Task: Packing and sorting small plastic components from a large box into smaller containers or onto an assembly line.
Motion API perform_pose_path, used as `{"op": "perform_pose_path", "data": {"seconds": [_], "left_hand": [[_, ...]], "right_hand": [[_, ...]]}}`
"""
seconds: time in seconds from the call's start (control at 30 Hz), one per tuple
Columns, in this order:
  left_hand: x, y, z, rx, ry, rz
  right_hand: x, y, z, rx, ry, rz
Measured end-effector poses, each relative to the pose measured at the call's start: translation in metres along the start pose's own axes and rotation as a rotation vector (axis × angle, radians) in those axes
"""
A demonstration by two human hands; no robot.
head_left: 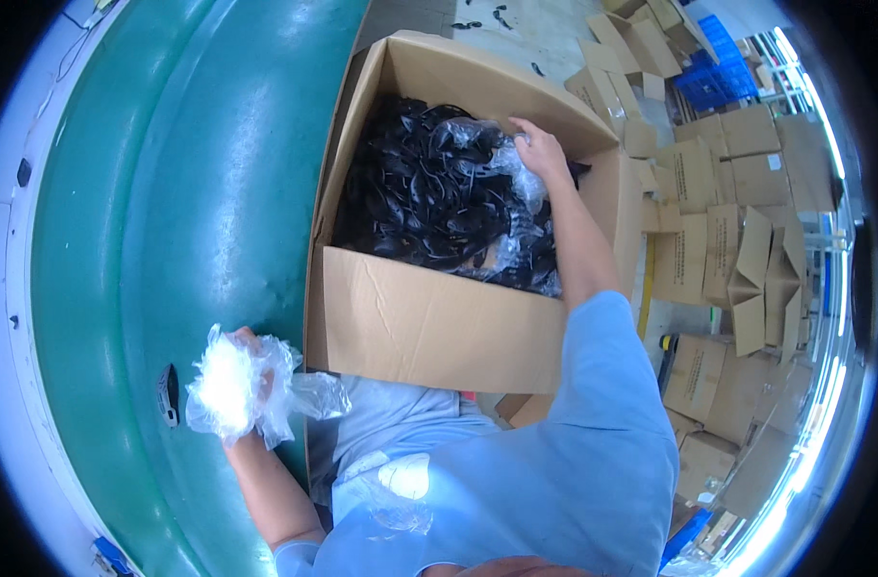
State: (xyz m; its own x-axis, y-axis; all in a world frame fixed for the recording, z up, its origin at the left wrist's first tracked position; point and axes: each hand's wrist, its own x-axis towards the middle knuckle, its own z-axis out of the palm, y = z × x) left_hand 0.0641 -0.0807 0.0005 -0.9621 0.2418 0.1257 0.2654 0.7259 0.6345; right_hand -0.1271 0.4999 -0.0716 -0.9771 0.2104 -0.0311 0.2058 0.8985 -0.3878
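Observation:
My left hand (264, 370) is closed around a crumpled bunch of clear plastic bags (223, 389), held over the green work surface. The plastic hides most of its fingers. My right hand (541, 154) reaches into the open cardboard box (439, 322), near its far right corner. It grips a clear plastic bag (524, 183), with one finger sticking out. Many glossy black pieces (410, 188) lie heaped in the box, their exact kind unclear. More clear plastic lies among them along the right side.
A small grey-and-black tool (168, 396), perhaps a utility knife, lies on the green work surface (189, 240) left of my left hand. Stacked cardboard boxes (708, 250) stand at the right, with a blue crate (716, 67) behind. Small black bits lie on the floor beyond the box.

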Motion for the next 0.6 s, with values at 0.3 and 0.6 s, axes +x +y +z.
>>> {"op": "perform_pose_path", "data": {"seconds": [0.3, 0.6], "left_hand": [[-0.004, 0.024, 0.000, -0.925, 0.120, -0.576], [0.007, 0.025, 0.000, -1.168, 0.072, -0.122]], "right_hand": [[0.032, -0.013, 0.046, -0.395, -0.189, 0.200], [-0.010, -0.058, -0.064, -0.021, -0.188, -0.212]]}}
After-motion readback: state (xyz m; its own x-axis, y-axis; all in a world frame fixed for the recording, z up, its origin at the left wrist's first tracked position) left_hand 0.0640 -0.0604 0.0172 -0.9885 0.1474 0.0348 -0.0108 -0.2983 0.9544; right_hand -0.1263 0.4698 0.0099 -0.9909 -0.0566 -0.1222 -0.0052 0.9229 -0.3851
